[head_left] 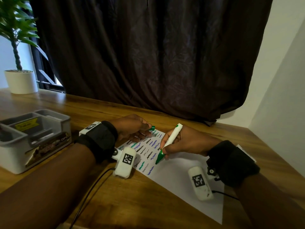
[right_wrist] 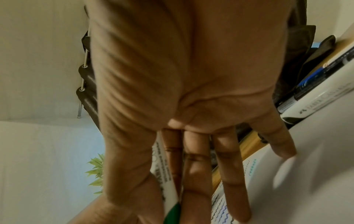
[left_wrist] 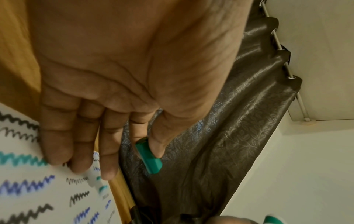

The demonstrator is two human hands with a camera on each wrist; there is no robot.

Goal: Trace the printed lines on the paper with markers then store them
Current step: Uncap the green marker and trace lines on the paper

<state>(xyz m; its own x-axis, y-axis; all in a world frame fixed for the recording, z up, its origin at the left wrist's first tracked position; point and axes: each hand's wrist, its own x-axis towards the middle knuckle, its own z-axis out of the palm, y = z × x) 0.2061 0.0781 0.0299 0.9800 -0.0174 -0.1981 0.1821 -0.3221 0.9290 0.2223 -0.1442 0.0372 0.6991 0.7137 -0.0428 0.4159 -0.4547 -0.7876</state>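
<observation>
A white sheet of paper (head_left: 173, 176) printed with zigzag lines lies on the wooden desk; some lines are coloured green, blue and black. My right hand (head_left: 181, 142) grips a white marker with a green tip (head_left: 168, 142), its tip touching the paper near a zigzag. In the right wrist view the marker (right_wrist: 164, 181) runs between thumb and forefinger. My left hand (head_left: 133, 128) pinches the green cap (head_left: 152, 128) between thumb and forefinger, while its other fingers press the paper's far left corner. The cap (left_wrist: 148, 156) shows clearly in the left wrist view over the paper (left_wrist: 47, 197).
A grey compartment organizer (head_left: 34, 138) stands at the left of the desk (head_left: 107, 204). A potted plant (head_left: 19, 80) sits at the far left. A dark curtain (head_left: 148, 55) hangs behind. In the right wrist view, other markers (right_wrist: 314, 94) lie beside the paper.
</observation>
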